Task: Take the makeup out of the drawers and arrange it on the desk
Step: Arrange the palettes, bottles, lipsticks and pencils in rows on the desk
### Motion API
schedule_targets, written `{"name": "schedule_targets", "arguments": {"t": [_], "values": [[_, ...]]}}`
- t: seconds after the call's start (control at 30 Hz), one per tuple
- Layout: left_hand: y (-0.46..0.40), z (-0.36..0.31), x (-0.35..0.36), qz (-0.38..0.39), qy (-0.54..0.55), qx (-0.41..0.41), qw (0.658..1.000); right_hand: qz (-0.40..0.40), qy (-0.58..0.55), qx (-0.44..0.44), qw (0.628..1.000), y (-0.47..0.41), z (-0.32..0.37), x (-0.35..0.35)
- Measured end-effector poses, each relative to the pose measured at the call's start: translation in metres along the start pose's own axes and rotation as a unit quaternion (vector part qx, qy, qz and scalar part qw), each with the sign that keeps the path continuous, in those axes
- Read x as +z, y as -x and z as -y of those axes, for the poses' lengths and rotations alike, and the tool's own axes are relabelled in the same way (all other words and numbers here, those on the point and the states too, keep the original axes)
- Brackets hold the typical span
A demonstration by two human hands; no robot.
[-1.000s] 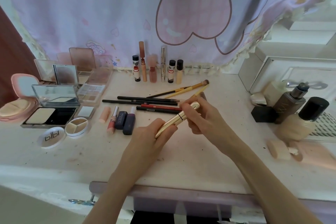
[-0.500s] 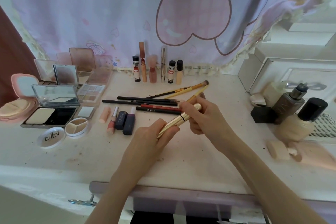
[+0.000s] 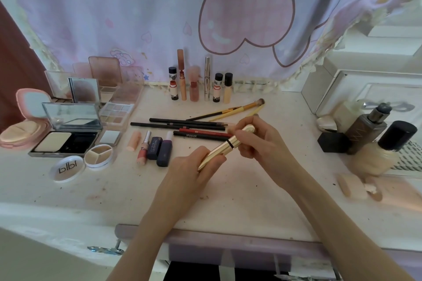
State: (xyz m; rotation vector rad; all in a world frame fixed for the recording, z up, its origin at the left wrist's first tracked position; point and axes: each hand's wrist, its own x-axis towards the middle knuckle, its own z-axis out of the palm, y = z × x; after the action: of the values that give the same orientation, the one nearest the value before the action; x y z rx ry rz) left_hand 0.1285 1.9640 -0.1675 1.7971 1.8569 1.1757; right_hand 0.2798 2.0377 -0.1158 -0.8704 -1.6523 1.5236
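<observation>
A gold mascara tube [image 3: 225,147] hangs tilted above the middle of the white desk [image 3: 239,191]. My left hand [image 3: 194,166] grips its lower end, and my right hand [image 3: 260,141] pinches its cap end. Behind the tube lie black and red pencils [image 3: 201,133] and yellow-handled brushes [image 3: 239,108]. Lip products [image 3: 157,149] lie in a short row to the left. Small bottles and tubes [image 3: 206,82] stand along the curtain. Open palettes and compacts [image 3: 68,130] fill the desk's left part.
Foundation bottles [image 3: 383,148] and a black cube [image 3: 334,141] stand at the right, in front of a white drawer chest [image 3: 370,89]. Sponges [image 3: 349,186] lie near the right front. An open drawer [image 3: 228,255] shows under the desk's front edge.
The tube has stayed between both hands, shifting only slightly. The camera has drifted a little.
</observation>
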Motion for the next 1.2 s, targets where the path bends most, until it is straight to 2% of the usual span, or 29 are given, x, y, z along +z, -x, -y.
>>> {"name": "schedule_targets", "arguments": {"t": [0.07, 0.2, 0.37, 0.57, 0.9, 1.0, 1.1, 1.2], "values": [[0.0, -0.001, -0.001, 0.004, -0.005, -0.007, 1.0, -0.002, 0.0, 0.001, 1.0, 0.0, -0.002, -0.001], [0.001, -0.005, -0.003, 0.013, 0.003, -0.002, 1.0, -0.036, 0.07, 0.039, 0.996, -0.003, -0.004, -0.002], [0.002, -0.009, -0.004, 0.005, 0.02, -0.013, 1.0, -0.025, -0.039, 0.015, 0.999, -0.002, 0.001, -0.007], [0.002, -0.009, -0.005, 0.022, 0.003, -0.02, 1.0, -0.03, -0.01, 0.044, 0.998, -0.003, -0.004, -0.005], [0.002, -0.009, -0.005, 0.032, 0.006, -0.022, 0.999, -0.053, -0.094, 0.009, 0.994, -0.002, -0.001, -0.007], [0.002, -0.008, -0.004, 0.024, 0.025, -0.033, 0.999, -0.037, -0.119, 0.018, 0.992, -0.001, -0.005, -0.007], [0.002, -0.008, -0.002, 0.01, 0.062, -0.039, 0.997, 0.001, -0.075, 0.07, 0.995, 0.005, -0.014, -0.004], [0.003, -0.008, -0.002, 0.017, 0.066, -0.036, 0.997, 0.014, -0.008, 0.059, 0.998, 0.013, -0.022, 0.006]]}}
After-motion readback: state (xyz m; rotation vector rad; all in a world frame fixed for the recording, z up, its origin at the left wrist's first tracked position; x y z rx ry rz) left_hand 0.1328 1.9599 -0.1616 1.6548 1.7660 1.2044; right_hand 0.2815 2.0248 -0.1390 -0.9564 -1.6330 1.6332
